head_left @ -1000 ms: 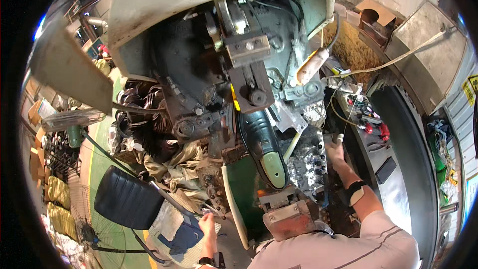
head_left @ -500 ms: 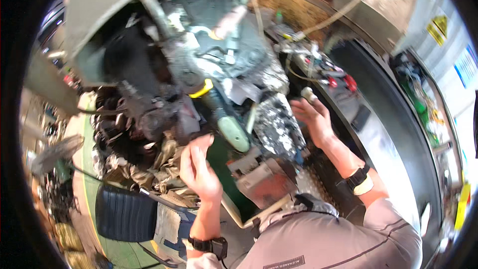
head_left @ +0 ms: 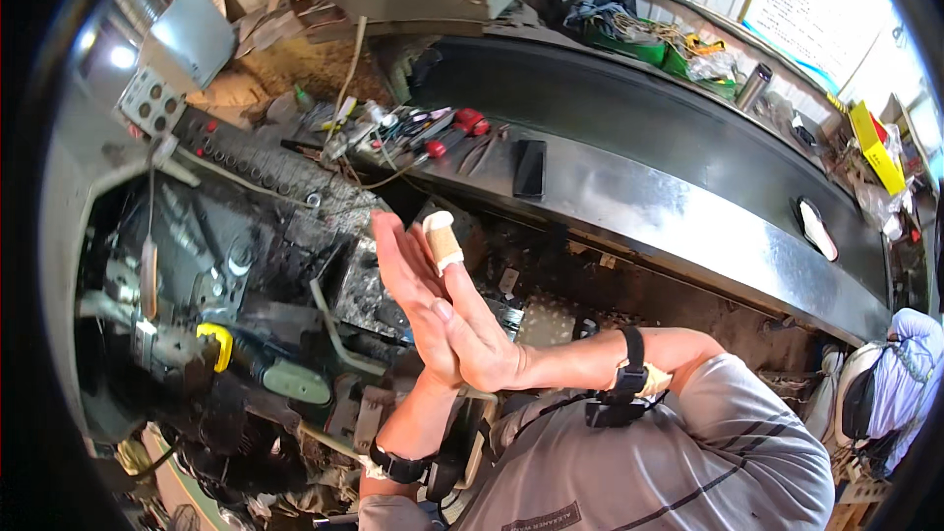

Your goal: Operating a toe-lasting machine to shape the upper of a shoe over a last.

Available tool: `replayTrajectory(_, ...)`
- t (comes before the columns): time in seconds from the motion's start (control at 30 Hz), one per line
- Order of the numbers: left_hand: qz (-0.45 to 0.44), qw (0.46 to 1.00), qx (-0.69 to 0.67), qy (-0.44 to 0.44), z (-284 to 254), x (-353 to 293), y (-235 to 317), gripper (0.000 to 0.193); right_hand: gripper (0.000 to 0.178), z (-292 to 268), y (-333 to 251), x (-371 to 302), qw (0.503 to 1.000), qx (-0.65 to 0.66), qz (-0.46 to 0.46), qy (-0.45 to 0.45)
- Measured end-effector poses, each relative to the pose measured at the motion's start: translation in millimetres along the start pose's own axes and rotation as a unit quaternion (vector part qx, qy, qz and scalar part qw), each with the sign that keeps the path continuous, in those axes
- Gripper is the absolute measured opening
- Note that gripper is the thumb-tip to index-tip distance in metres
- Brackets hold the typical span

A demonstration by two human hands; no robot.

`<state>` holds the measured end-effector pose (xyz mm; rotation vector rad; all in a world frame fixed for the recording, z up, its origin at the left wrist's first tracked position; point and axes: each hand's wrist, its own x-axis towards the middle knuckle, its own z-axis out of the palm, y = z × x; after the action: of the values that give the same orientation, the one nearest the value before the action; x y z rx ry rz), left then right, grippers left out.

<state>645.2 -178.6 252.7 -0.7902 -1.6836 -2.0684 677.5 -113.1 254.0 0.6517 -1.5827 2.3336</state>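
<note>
My left hand (head_left: 408, 300) and my right hand (head_left: 480, 332) are pressed together palm to palm in front of my chest. The fingers of both are stretched out, and neither grips an object. A tan-and-white bandage (head_left: 442, 244) wraps one finger of my right hand. Black straps go round both forearms. Left of the hands is a dark, greasy machine with a pale green lever handle (head_left: 297, 383) and a yellow hook-shaped part (head_left: 215, 346). Part of the machine lies hidden behind my hands.
A metal bench (head_left: 649, 206) runs across the right, bearing a black phone (head_left: 529, 169), red-handled tools (head_left: 470, 122) and a white-soled shoe or similar object (head_left: 815, 229). Behind it stands a green tray (head_left: 634, 47) of cables. At far right are a yellow box (head_left: 877, 147) and a bag (head_left: 857, 395).
My hands were apart, one on each side of the machine's front; now they are together. The view has turned to the right, bringing more of the bench into sight.
</note>
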Motion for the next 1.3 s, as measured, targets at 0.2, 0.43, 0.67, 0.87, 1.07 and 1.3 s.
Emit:
replayTrajectory(0.2,-0.354,0.875,-0.326,0.057,67,-8,-74,0.073,0.077,-130,25,-1,0.927,-0.323,-0.180,-0.057)
replayTrajectory(0.43,-0.578,0.786,-0.119,-0.183,98,-19,-108,0.075,0.070,-320,60,-54,0.863,-0.496,0.082,-0.038)
replayTrajectory(0.67,-0.372,0.613,0.470,-0.515,10,-48,-136,0.052,0.039,-435,38,-140,0.813,-0.559,0.160,-0.024)
replayTrajectory(0.87,-0.284,0.624,0.508,-0.521,26,-37,-184,0.049,0.007,-447,42,-175,0.782,-0.524,0.278,0.190)
replayTrajectory(1.07,-0.110,0.714,0.334,-0.605,102,-9,-264,0.046,0.012,-426,31,-193,0.751,-0.524,0.295,0.274)
replayTrajectory(1.3,-0.009,0.695,0.165,-0.700,186,13,-297,0.042,0.015,-389,-1,-237,0.659,-0.541,0.305,0.423)
